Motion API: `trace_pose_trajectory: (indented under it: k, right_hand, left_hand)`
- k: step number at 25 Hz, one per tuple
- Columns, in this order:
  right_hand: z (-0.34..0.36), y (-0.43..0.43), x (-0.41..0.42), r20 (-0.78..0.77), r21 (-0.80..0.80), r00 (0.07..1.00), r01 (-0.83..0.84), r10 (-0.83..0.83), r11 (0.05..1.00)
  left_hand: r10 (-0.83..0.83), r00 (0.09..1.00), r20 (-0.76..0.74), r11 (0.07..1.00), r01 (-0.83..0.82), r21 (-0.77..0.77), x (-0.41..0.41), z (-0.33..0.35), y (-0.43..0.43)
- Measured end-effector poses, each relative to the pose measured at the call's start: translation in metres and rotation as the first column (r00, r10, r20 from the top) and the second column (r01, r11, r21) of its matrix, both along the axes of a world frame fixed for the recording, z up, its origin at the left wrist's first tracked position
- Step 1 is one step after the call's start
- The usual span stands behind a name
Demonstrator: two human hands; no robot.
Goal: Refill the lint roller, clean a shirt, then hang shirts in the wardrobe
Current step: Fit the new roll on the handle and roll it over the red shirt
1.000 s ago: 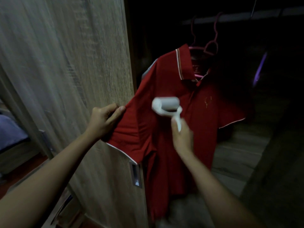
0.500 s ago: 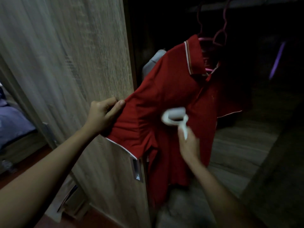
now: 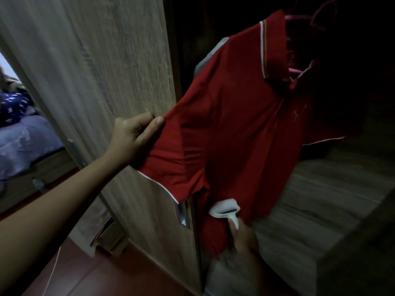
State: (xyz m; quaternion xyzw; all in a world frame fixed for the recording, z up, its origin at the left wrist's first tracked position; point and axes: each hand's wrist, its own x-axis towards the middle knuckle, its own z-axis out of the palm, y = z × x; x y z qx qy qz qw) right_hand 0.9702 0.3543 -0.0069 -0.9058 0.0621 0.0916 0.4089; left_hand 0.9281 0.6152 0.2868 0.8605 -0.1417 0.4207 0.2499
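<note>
low on the front of the red polo shirt (image 3: 235, 124), the right hand (image 3: 243, 237) is curled round the white handle of the lint roller (image 3: 224, 209). the roll sits just above the fingers and lies against the red cloth, below the sleeve. that hand is blurred, so the exact lie of its fingers cannot be told. up and to the left, the left hand (image 3: 136, 139) pinches the sleeve, thumb against the cloth and fingers curled beneath it, with the sleeve drawn out toward the wardrobe door (image 3: 106, 60). the sleeve's white-trimmed hem hangs below that hand. the shirt hangs on a pink hanger (image 3: 296, 70) inside the dark wardrobe, its collar at the upper right, and a grey garment (image 3: 210, 54) shows behind its shoulder. a metal handle (image 3: 183, 212) sits on the door's edge just left of the roller. past the door, at the far left, lies blue bedding (image 3: 21, 135), and a reddish floor (image 3: 106, 274) runs along the bottom.
</note>
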Motion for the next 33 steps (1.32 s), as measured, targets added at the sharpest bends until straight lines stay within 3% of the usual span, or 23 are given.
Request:
trace_pose_trajectory:
  k: [4,7,10,13,16,20,21,24,26,30,33]
  right_hand:
    - [0.055,-0.006,0.006,0.317,0.116,0.948,-0.011,-0.026,0.993]
    - [0.154,-0.016,0.018,0.58,0.229,0.805,-0.019,-0.121,0.973]
    - [0.203,-0.017,0.026,0.695,0.328,0.694,-0.076,-0.186,0.941]
    - [0.15,-0.003,0.019,0.626,0.303,0.762,-0.041,-0.166,0.952]
    - [0.052,0.012,-0.001,0.415,0.198,0.905,0.005,-0.089,0.98]
    - [-0.045,0.017,-0.003,0.277,0.065,0.959,-0.087,0.065,0.994]
    - [-0.055,0.015,0.003,0.264,0.036,0.96,-0.112,0.098,0.993]
    - [-0.03,0.006,0.008,0.016,-0.031,0.996,-0.092,0.093,0.995]
    - [-0.005,-0.002,0.014,-0.03,-0.035,0.998,-0.05,0.049,0.998]
    - [0.097,-0.019,0.021,0.35,0.065,0.936,-0.071,0.044,0.995]
    - [0.197,-0.034,0.023,0.64,0.122,0.769,-0.084,-0.013,0.989]
  left_hand:
    - [0.004,1.0,-0.006,1.0,-0.004,0.011,0.0,0.002,-0.002]
    - [0.001,1.0,-0.002,1.0,-0.001,-0.019,0.001,0.0,-0.001]
    - [0.014,1.0,0.007,1.0,-0.014,-0.022,0.002,-0.003,-0.002]
    - [0.017,1.0,0.008,0.999,-0.017,-0.035,0.001,-0.002,-0.004]
    - [0.035,0.999,-0.009,0.999,-0.035,-0.034,0.004,-0.004,-0.001]
    - [0.028,1.0,-0.009,0.999,-0.028,-0.026,0.005,-0.007,0.004]
    - [0.02,1.0,-0.007,0.999,-0.02,-0.029,0.005,-0.007,0.003]
    - [-0.003,1.0,-0.008,1.0,0.003,-0.02,0.005,-0.005,0.001]
    - [0.018,1.0,0.004,1.0,-0.018,-0.01,0.004,-0.003,0.0]
    - [-0.002,1.0,0.009,1.0,0.002,-0.008,0.005,-0.004,0.0]
    - [-0.015,1.0,0.021,1.0,0.015,-0.006,0.003,-0.003,-0.001]
